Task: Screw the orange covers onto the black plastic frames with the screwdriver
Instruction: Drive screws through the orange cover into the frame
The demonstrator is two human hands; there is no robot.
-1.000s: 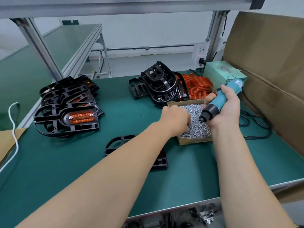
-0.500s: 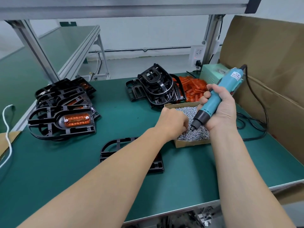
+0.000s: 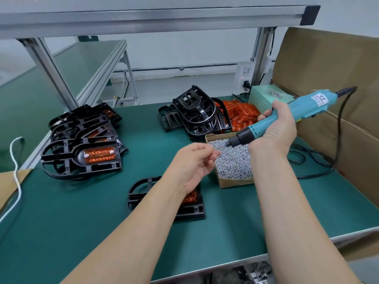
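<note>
The right hand (image 3: 281, 130) gripped the teal electric screwdriver (image 3: 307, 104) around its barrel. The bit end was angled down toward the left hand (image 3: 192, 162), with the tip just above the cardboard box of screws (image 3: 235, 183). The left hand hovered just left of that box, fingers curled, with thumb and forefinger pinched on what appeared to be a single screw (image 3: 213, 148), too small to confirm. Directly beneath the left wrist, a black plastic frame (image 3: 192, 212) lay on the green bench mat (image 3: 61, 212) with an orange cover (image 3: 191, 198) seated in it. Loose orange covers (image 3: 240, 113) lay beyond the right hand. A stack of assembled frames (image 3: 82, 152) sat well to the left of the left hand.
</note>
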